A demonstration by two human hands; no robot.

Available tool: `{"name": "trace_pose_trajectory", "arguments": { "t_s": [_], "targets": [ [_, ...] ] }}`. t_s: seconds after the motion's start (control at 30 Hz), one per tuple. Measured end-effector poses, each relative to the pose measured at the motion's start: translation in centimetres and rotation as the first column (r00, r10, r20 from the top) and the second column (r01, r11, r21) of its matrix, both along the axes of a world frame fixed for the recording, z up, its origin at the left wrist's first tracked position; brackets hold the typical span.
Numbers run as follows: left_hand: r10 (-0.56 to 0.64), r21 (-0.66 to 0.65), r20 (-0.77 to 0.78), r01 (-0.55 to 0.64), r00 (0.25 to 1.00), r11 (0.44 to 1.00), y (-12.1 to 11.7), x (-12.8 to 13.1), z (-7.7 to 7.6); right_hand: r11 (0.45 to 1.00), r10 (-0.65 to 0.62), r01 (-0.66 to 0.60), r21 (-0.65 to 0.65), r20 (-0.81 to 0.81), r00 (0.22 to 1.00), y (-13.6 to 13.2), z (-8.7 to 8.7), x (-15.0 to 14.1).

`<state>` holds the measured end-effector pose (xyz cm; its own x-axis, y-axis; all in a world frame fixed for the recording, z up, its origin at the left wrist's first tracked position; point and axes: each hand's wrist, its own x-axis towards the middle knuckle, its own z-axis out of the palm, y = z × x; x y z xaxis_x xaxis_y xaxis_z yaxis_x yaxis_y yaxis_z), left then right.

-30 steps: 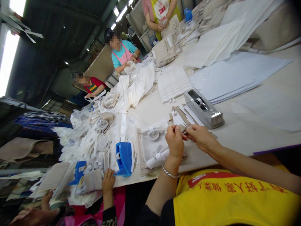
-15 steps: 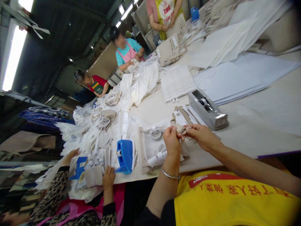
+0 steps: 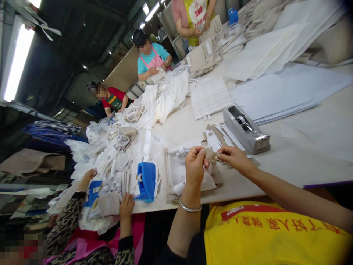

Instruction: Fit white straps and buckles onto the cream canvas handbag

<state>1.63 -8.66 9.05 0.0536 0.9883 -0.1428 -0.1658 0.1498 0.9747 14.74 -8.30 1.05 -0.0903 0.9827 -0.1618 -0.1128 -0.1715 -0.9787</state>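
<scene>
My left hand is closed on a beige bag strap, gripping its wide end between thumb and fingers. My right hand pinches the other side, where a small gold-coloured metal fitting shows. Its exact shape is too small to tell. Below the left hand lies a beige bag with white wrapping on it, partly hidden by that hand and wrist. Just beyond the right hand, a grey tape dispenser stands beside cut beige and white strips.
A blue tape dispenser stands left of the bag. Nearby are a co-worker's hands in leopard-print sleeves. White paper sheets lie at the right, wrapped bags and plastic along the far side. Other people work across the table.
My left hand has shifted slightly left and turned the strap, so the metal fitting shows more between my hands. The co-worker's far hand at left has moved a little up and right.
</scene>
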Motion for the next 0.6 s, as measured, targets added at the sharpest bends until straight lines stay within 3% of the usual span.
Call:
{"name": "trace_pose_trajectory", "arguments": {
  "t_s": [0.13,0.2,0.3,0.37,0.43,0.5,0.6],
  "targets": [
    [0.191,0.079,0.129,-0.202,0.973,0.976,1.0,-2.0,1.7,0.99,0.006,-0.036,0.14,0.21,0.978,0.3,0.1,0.4],
    [0.281,0.095,0.17,-0.3,0.944,0.949,1.4,-3.0,2.2,0.984,0.05,-0.104,0.146,0.338,0.94,0.5,-0.1,0.6],
    [0.327,0.143,0.152,-0.348,0.933,0.926,1.1,-4.2,2.4,0.979,0.119,-0.165,0.119,0.323,0.939,0.6,-0.4,0.4],
    [0.332,0.187,0.106,-0.347,0.937,0.919,0.6,-4.6,2.6,0.968,0.071,-0.131,0.213,0.267,0.961,0.4,-0.3,0.0],
    [0.339,0.234,0.047,-0.34,0.94,0.911,0.0,-4.7,2.8,0.917,-0.003,-0.109,0.384,0.279,0.96,0.1,-0.1,-0.3],
    [0.338,0.277,-0.007,-0.323,0.941,0.905,-0.4,-4.5,3.1,0.823,-0.06,-0.149,0.548,0.345,0.937,0.0,0.2,-0.8],
    [0.326,0.327,-0.074,-0.286,0.943,0.901,-0.8,-4.0,3.7,0.737,-0.135,-0.189,0.649,0.416,0.899,0.1,0.2,-1.7]
  ]
}}
